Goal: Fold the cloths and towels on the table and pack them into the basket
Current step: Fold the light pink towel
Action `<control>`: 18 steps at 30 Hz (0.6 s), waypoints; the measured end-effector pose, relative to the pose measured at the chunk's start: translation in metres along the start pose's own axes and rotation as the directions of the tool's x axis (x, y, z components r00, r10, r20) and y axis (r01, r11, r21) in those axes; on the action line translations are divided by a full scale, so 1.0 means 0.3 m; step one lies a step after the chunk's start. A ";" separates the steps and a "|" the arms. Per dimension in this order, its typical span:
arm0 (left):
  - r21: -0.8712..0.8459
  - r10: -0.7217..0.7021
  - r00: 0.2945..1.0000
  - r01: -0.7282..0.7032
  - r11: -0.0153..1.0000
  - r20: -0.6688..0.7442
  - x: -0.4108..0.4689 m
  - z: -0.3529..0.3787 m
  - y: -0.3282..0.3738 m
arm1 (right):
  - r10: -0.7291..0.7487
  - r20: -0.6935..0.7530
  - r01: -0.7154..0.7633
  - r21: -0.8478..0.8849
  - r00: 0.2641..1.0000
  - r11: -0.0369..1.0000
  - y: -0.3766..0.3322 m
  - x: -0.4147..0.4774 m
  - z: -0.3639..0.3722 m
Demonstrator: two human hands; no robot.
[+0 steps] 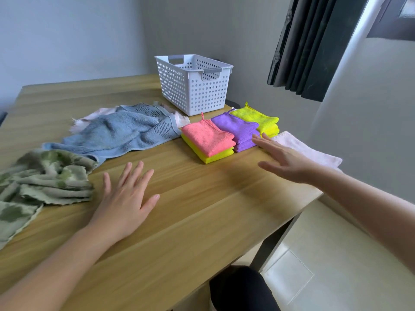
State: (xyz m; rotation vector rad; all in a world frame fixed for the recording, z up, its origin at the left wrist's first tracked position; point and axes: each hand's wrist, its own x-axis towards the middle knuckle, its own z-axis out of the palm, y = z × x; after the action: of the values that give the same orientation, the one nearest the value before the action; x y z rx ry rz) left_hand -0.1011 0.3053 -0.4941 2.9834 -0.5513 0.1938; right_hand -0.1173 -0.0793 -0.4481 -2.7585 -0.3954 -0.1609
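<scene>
View from above a wooden tabletop [202,209]. A white perforated basket [195,86] stands near the far right corner; nothing shows inside it. In front of it, along the right edge, sit three neat folded stacks: pink over yellow [208,140], purple [238,131] and lime [258,118], with a folded pale pink towel [310,151] beside them.

Toward the left edge lie a rumpled blue towel [125,133] and a crumpled green patterned cloth [45,182], both unfolded.

The left hand [125,198] lies flat on bare wood, grip apart and holding nothing. The right hand [285,160] is over the pale towel – fingers spread, grip likewise empty (contact is too blurred to judge).

Likely next is the blue towel. It would fold best if drawn onto the bare middle and smoothed flat, with its corners matched before each crease.
</scene>
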 end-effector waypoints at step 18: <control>-0.005 -0.346 0.910 0.354 0.935 -0.229 0.035 -0.026 -0.221 | -0.256 0.040 0.254 0.039 0.966 0.966 -0.508 0.381 0.412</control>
State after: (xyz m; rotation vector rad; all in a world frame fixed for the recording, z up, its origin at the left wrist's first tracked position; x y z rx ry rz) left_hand -0.0681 0.3644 -0.4900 2.9712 0.0163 0.5072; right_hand -0.0448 0.1305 -0.4959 -2.6726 -0.7587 -0.1549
